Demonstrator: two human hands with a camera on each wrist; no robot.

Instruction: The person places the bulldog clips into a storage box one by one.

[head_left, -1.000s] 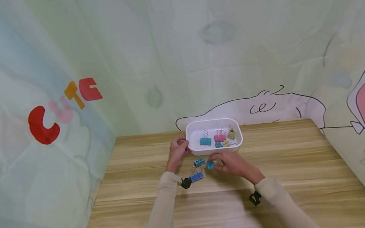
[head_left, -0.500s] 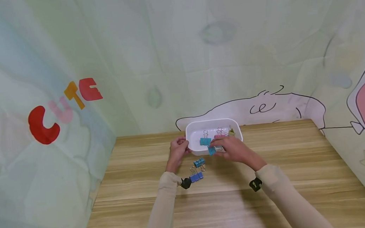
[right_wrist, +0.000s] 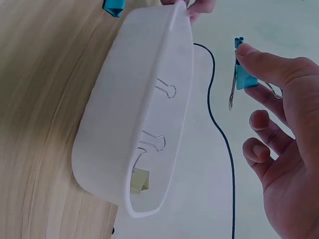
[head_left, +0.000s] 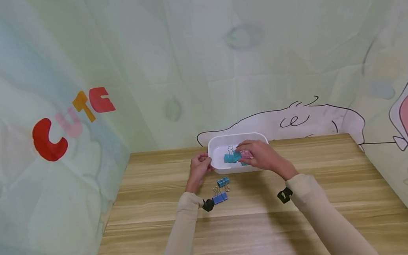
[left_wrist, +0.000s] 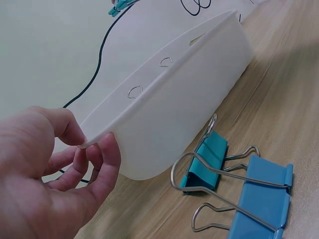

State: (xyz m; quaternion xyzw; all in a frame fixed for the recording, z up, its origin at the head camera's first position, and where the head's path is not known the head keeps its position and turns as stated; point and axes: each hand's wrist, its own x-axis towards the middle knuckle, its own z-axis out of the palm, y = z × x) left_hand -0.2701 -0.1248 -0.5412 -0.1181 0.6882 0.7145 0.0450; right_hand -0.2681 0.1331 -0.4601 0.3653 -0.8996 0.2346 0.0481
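Observation:
My left hand pinches the rim of a white plastic tub at its left end. Over the tub, my right hand holds a teal binder clip between thumb and index finger; the right wrist view shows it above the rim. Inside lie another teal binder clip, a pink one partly behind the right hand, and a yellow-green one. On the table in front, near my left wrist, are a teal-blue binder clip and a blue binder clip.
The wooden table runs back to a printed curtain that hangs right behind the tub. Wire handles of the loose clips stick out toward the tub's wall in the left wrist view.
My right hand has lifted the teal binder clip off the table and carried it up and forward over the tub. My left hand stays at the tub's rim.

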